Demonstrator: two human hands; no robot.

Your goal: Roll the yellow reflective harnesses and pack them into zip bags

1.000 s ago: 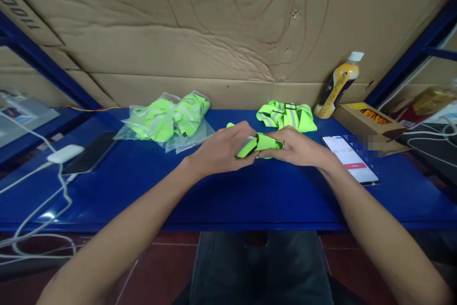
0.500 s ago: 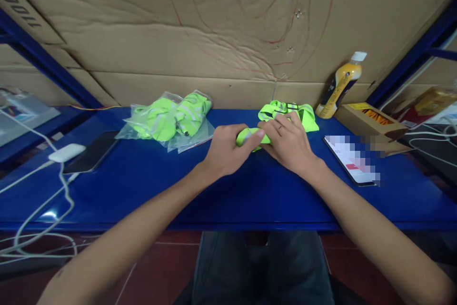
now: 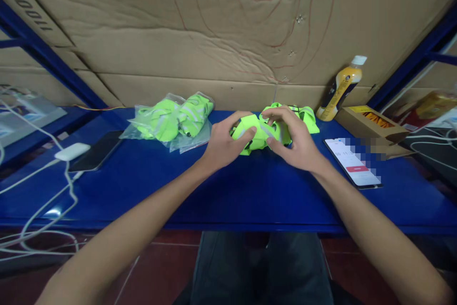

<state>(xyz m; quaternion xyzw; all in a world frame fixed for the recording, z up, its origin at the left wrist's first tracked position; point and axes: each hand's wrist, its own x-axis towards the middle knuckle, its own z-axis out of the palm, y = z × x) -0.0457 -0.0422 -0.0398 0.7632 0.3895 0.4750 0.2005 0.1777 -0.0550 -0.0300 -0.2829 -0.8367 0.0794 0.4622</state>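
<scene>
A folded bundle of fluorescent yellow-green reflective strap (image 3: 260,134), with grey bands, is between my two hands at the middle of the table. My left hand (image 3: 228,141) grips its left end, thumb in front and fingers behind. Curved around the right part is my right hand (image 3: 299,139), its thumb against the front and its forefinger arched over the top. Just behind the right hand lies a second heap of the same strap (image 3: 307,117), partly hidden. To the left, more reflective straps (image 3: 160,119) lie in clear plastic bags (image 3: 189,142).
A phone (image 3: 352,162) with a lit screen, an open cardboard box (image 3: 371,126) and a yellow drink bottle (image 3: 341,88) stand at right. At left are a dark phone (image 3: 96,150), a white adapter (image 3: 72,152) and cables. Cardboard (image 3: 228,34) walls the back of the blue table (image 3: 246,200).
My right hand has loosened from a closed grasp and arched, with thumb and forefinger farther apart. More of the strap bundle shows between my hands. The view has shifted slightly.
</scene>
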